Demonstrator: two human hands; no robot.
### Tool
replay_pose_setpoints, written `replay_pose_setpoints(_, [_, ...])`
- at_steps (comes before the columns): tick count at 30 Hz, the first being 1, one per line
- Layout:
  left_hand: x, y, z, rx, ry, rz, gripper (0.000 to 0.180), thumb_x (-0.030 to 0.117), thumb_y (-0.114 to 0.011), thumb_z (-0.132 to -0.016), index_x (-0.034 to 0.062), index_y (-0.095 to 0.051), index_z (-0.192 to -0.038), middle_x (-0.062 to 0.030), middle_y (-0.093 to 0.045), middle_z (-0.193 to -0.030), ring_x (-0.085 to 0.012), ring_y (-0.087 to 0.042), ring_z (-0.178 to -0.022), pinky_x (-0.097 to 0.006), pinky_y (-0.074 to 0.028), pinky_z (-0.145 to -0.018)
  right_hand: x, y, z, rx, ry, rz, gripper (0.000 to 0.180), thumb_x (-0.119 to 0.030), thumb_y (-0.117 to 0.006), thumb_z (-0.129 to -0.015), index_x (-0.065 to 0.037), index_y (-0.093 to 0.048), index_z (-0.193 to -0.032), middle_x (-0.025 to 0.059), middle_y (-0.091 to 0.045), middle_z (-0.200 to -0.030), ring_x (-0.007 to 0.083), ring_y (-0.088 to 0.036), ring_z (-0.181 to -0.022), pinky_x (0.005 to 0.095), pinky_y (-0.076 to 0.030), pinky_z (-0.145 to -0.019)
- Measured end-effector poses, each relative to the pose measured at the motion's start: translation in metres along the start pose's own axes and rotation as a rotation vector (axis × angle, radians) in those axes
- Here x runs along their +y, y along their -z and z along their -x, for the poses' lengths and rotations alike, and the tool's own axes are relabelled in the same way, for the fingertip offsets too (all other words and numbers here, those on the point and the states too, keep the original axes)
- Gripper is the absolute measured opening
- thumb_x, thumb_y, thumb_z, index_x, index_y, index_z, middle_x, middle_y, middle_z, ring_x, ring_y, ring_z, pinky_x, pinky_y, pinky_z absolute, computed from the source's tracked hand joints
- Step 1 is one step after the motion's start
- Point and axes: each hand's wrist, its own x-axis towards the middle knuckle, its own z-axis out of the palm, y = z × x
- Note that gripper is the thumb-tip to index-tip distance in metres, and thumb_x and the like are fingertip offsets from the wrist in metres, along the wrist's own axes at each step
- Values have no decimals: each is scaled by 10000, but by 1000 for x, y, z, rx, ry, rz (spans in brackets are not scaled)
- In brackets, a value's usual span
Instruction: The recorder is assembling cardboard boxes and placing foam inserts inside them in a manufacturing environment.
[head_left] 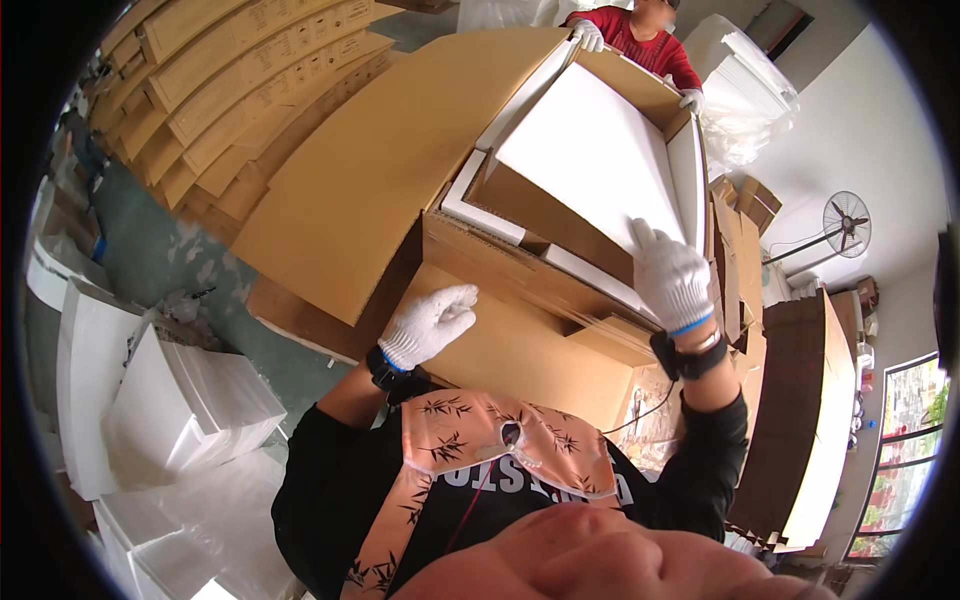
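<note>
A large open cardboard box [480, 250] lies in front of me, with white foam strips [483, 215] along its inner edges. Inside it sits a flat white panel [590, 140]. My right hand [672, 278], in a white knitted glove, is over the panel's near right corner with fingers stretched out; whether the fingertips touch it I cannot tell. My left hand [432, 325], gloved too, hovers above the near flap [500, 345], fingers loosely bent and holding nothing. Across the box, a co-worker in red [640, 40] rests both gloved hands on its far edge.
Flattened cardboard sheets [260, 80] are stacked at the far left. White foam sheets [190, 400] stand at the lower left, and plastic-wrapped white foam [740, 90] is at the far right. A fan [846, 222] and a tall cardboard stack [800, 420] stand on the right.
</note>
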Motion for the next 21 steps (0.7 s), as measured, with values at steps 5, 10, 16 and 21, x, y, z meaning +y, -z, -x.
replay_pose_setpoints(5, [-15,12,34,158,98,-71,386,164,-675,-929,-25,-614,-1260,-158,-708,-1163,-214,-693,-1061,-325,-538,-932,7,-29,-61,-510,383,-190,890,-62,-572,-793,-156,-197,-1595,210,-401,-1541,347,-517,-1329,358,-473,-1068])
replay_pose_setpoints(10, [-27,18,75,347,160,-101,336,183,-659,-934,11,-649,-1222,-146,-720,-1098,-244,-711,-997,-334,-545,-877,-20,-51,-121,-1028,569,-11,1017,-85,-662,-756,-174,-113,-1608,215,-241,-1614,394,-502,-1324,391,-420,-1114])
replay_pose_setpoints(16, [-48,10,141,675,370,31,279,136,-639,-959,-2,-656,-1201,-135,-713,-1108,-200,-689,-1017,-308,-528,-868,-26,-133,-91,-907,381,-148,871,-76,-574,-857,-146,-128,-1601,190,-205,-1636,376,-538,-1295,376,-447,-1089])
replay_pose_setpoints(21, [-66,1,182,810,492,-45,300,146,-629,-960,-17,-651,-1210,-120,-709,-1116,-204,-677,-1036,-309,-513,-897,-18,-163,-88,-926,422,-394,768,-95,-532,-888,-129,-211,-1585,176,-202,-1641,347,-524,-1318,353,-457,-1084])
